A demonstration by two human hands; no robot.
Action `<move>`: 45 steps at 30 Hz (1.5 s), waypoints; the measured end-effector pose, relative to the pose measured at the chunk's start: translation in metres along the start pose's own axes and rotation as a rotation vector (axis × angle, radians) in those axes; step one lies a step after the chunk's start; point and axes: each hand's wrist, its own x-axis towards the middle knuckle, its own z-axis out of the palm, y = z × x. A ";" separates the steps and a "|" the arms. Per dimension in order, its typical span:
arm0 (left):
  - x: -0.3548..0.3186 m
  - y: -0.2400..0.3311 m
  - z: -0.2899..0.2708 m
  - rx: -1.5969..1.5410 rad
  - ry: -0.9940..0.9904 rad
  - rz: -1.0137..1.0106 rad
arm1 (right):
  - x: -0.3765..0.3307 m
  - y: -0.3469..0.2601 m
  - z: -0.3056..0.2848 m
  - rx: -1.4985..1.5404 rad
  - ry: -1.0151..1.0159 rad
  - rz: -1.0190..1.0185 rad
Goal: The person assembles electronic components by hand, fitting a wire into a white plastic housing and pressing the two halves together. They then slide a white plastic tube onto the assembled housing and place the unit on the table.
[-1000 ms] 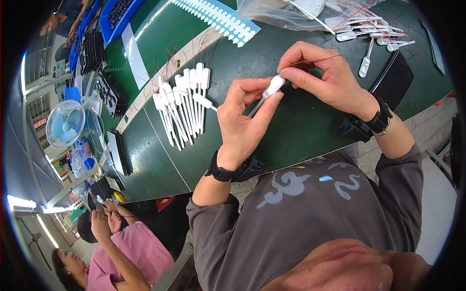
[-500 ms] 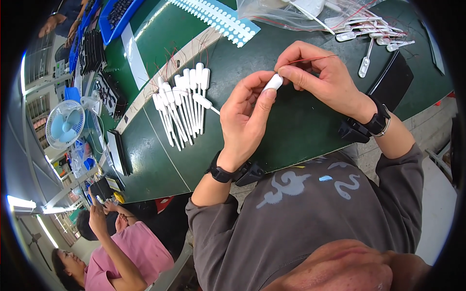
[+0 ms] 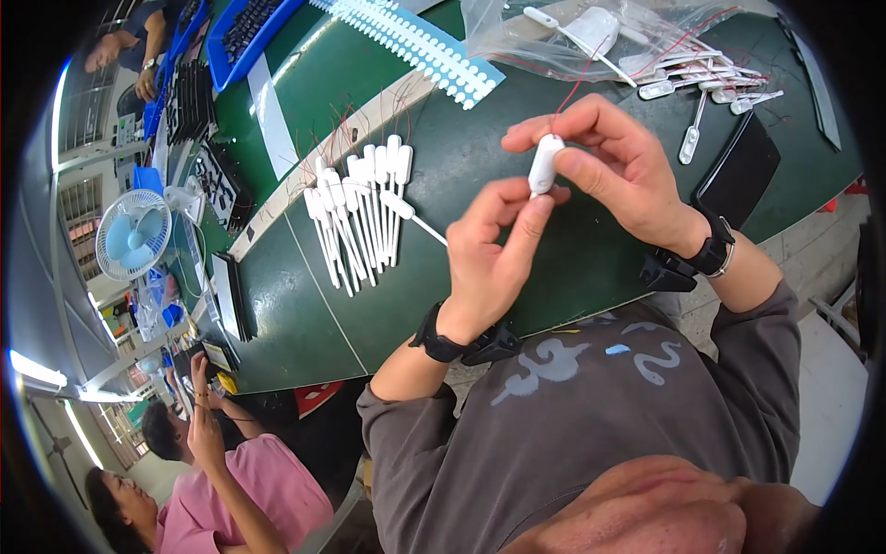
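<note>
Above the table, a white oval plastic piece (image 3: 546,164) with a red wire (image 3: 574,85) rising from its top is held upright between my two hands. My left hand (image 3: 494,249) pinches its lower end between thumb and fingertips. My right hand (image 3: 620,166) grips its upper part, thumb on the face and fingers behind. To the left of my left hand lies a group of white paddle-headed sticks (image 3: 362,208) with thin wires at their heads. One more white stick (image 3: 397,205) slants from that group toward my left hand.
Behind my right hand are a clear plastic bag (image 3: 517,42) and a pile of white wired pieces (image 3: 706,78). A black panel (image 3: 738,175) lies at right, a light-blue sheet of white stickers (image 3: 415,42) at the back. A fan (image 3: 134,235) and co-workers are at left.
The white piece has turned from slanted to upright, and its red wire now points up instead of right. My left hand has shifted right and lower; my right fingers now hold the piece.
</note>
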 end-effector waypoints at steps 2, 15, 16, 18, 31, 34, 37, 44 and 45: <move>-0.002 -0.005 0.000 0.248 -0.094 -0.027 | -0.001 -0.005 0.001 0.244 -0.036 0.166; 0.011 -0.008 -0.020 0.268 -0.034 0.369 | 0.002 -0.006 -0.003 -0.519 -0.126 -0.199; 0.011 -0.009 -0.017 0.197 0.019 0.334 | 0.001 -0.005 -0.003 -0.522 -0.132 -0.194; 0.012 -0.005 -0.012 0.057 0.125 0.264 | 0.000 -0.003 -0.004 -0.556 -0.149 -0.188; 0.012 -0.013 -0.017 0.005 0.029 0.291 | 0.002 0.001 -0.007 -0.638 -0.215 -0.347; 0.013 -0.013 -0.017 0.028 0.009 0.301 | 0.001 0.004 -0.008 -0.663 -0.209 -0.355; 0.014 -0.015 -0.017 -0.001 0.023 0.248 | -0.001 0.004 -0.007 -0.654 -0.200 -0.309; 0.014 -0.010 -0.016 -0.145 0.048 0.099 | -0.002 0.001 0.000 -0.478 -0.189 -0.111; 0.014 -0.011 -0.017 -0.135 0.059 0.111 | -0.002 -0.002 0.000 -0.488 -0.190 -0.095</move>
